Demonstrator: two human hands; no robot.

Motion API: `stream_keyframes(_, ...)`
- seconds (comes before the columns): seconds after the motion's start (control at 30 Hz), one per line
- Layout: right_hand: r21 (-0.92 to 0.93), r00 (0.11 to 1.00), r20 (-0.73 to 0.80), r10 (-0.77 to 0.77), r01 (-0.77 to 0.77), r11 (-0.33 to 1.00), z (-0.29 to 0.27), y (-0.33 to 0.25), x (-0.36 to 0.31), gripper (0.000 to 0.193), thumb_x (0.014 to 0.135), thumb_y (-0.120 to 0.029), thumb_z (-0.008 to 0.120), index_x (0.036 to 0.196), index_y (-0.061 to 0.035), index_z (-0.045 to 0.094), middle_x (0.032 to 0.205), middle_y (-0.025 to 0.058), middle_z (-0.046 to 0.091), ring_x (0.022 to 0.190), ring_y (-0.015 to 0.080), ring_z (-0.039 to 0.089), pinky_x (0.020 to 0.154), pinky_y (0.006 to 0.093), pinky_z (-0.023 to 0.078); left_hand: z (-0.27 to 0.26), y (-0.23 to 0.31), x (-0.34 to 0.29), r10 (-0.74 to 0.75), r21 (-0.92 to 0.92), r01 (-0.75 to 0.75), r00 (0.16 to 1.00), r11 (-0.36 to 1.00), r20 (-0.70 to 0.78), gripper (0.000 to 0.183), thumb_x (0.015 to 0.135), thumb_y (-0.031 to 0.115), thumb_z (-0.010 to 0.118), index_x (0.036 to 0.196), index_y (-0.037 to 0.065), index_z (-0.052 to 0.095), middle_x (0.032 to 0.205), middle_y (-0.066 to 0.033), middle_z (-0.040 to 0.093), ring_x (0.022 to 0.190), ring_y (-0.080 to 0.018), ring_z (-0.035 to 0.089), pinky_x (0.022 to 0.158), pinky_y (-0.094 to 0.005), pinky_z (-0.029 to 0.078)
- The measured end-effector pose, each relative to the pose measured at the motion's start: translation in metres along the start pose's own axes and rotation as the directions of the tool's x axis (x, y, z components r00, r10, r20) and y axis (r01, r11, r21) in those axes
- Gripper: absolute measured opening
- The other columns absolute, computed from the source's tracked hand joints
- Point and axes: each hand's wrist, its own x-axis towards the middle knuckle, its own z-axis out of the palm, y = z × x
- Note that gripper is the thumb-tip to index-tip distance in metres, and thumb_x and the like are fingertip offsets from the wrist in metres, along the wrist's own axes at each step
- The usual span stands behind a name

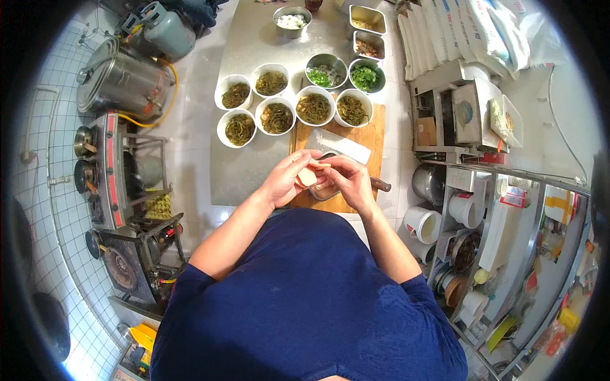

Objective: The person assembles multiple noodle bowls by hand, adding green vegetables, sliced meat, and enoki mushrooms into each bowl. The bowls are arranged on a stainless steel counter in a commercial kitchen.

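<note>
Thin pale-pink slices [307, 177], which look like sliced ham or sausage, are held in my left hand [284, 179], its fingers curled around them. My right hand [351, 180] pinches at the edge of a slice beside the left fingers. Both hands are over a small metal tray [325, 192], partly hidden beneath them. A cleaver [346, 146] lies on the wooden cutting board [376, 136], its dark handle sticking out past my right hand. Just beyond stand several white bowls [277, 116] filled with brownish-green strands.
Two metal bowls hold chopped greens [365, 77] at the steel table's [244, 181] right side. Farther back are a metal bowl of white pieces [291, 23] and rectangular metal pans [368, 46]. Stoves [109, 171] and a large pot [121, 82] line the left; loaded shelves [495, 235] line the right.
</note>
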Motion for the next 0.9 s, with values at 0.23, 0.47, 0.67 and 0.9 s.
stream_keyframes(0.23,0.093,0.978,0.001,0.209,-0.208,0.974,-0.006,0.006,0.007,0.017,0.102,-0.015,0.077,0.113,-0.0028,0.080,0.092,-0.0003,0.076,0.077,0.0047,0.065,0.066,0.0220,0.052,-0.003,-0.006,0.010,0.149,0.178,-0.130,0.984,0.976,-0.099,0.033,0.115,0.028,0.058,0.131,0.000,0.061,0.119,-0.0161,0.074,0.106,-0.0247,0.077,0.093,-0.0398,0.067)
stream_keyframes(0.47,0.174,0.975,0.024,0.222,-0.223,0.959,-0.011,0.010,0.016,0.016,0.103,-0.018,0.077,0.107,-0.0031,0.081,0.091,-0.0002,0.077,0.075,0.0049,0.065,0.067,0.0226,0.054,-0.009,-0.006,0.017,0.197,0.271,-0.173,0.978,0.947,-0.065,0.035,0.112,0.026,0.063,0.131,-0.003,0.062,0.119,-0.0152,0.075,0.106,-0.0222,0.076,0.090,-0.0380,0.068)
stream_keyframes(0.67,0.161,0.977,0.024,0.211,-0.212,0.964,-0.023,0.010,0.025,0.014,0.103,-0.014,0.075,0.106,-0.0016,0.081,0.095,0.0025,0.079,0.080,0.0057,0.067,0.071,0.0229,0.055,-0.009,-0.004,0.025,0.222,0.410,-0.200,0.975,0.890,-0.006,0.035,0.109,0.021,0.069,0.135,-0.002,0.063,0.122,-0.0131,0.073,0.109,-0.0198,0.074,0.092,-0.0368,0.068)
stream_keyframes(0.9,0.170,0.976,-0.067,0.206,-0.192,0.967,-0.023,0.015,0.030,0.014,0.106,-0.013,0.071,0.104,-0.0004,0.077,0.093,0.0025,0.077,0.074,0.0045,0.064,0.068,0.0221,0.054,-0.002,-0.002,0.033,0.232,0.493,-0.207,0.973,0.845,0.010,0.029,0.102,0.012,0.077,0.129,0.002,0.070,0.118,-0.0072,0.075,0.105,-0.0123,0.071,0.094,-0.0305,0.060)
